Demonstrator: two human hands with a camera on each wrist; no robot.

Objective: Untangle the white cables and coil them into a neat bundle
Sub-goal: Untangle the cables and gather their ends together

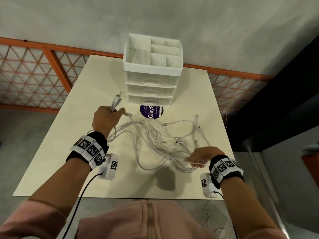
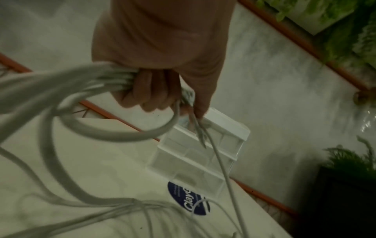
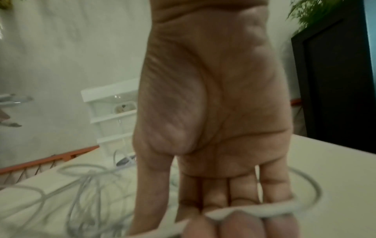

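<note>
Left hand (image 1: 106, 119) grip clamped on white cables (image 1: 155, 137); right hand (image 1: 201, 156) fingers curled round strand, blurred.

A round purple sticker (image 1: 151, 111) lies on the bench (image 1: 72, 135), just in front of the lowest drawer of the white drawer unit (image 1: 151, 73). Large white letters on it read "Clayd"; the drawer unit's base cuts off anything further in the head view. Small white lines of print beside that word are too fine to read. In the left wrist view the same sticker (image 2: 188, 199) shows "Clayd" again, with a white cable (image 2: 200, 204) crossing its lower edge. The black-and-white square code markers on the wristbands (image 1: 90, 149) carry patterns only, no readable words.
</note>
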